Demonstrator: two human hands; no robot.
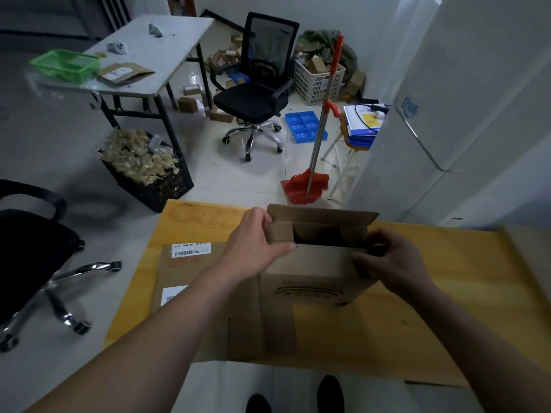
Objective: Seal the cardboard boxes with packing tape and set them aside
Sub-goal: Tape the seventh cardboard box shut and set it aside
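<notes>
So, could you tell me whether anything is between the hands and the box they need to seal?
Nothing is in the way: the left hand and right hand already grip the open box at its top corners, over the wooden table. No tape is visible in this view.

A yellow wooden worktop [447,293] carries the things. A flattened cardboard sheet [190,281] with two white barcode labels lies flat on its left part. A cardboard box [313,278] with open top flaps stands upright just right of the sheet, near the middle; whether its base touches the worktop cannot be told.
</notes>
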